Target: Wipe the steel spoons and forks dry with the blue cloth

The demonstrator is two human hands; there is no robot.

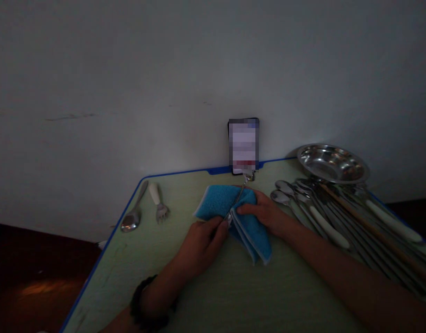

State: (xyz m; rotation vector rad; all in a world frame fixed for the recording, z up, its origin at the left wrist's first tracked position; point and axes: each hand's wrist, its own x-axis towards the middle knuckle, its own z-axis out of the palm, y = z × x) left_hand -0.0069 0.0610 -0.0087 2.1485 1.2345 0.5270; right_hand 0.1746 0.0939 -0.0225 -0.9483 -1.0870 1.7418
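Observation:
Between my hands is a slim metal utensil (239,196), slanting away from me; its shiny far end is too blurred to tell whether it is a spoon or a fork. The thumb and fingers of my left hand (201,245) pinch its near end. My right hand (265,210) is closed on a folded blue cloth (218,201) with pale edges, which is wrapped partly around the stem. One part of the cloth spreads left behind the utensil, and another hangs down toward me over the table.
A spoon (131,219) and a white-handled fork (159,206) lie at the table's (185,286) left. On the right is a pile of cutlery (313,217) beside a metal bowl (333,162). A phone (244,145) leans on the wall (164,83) behind.

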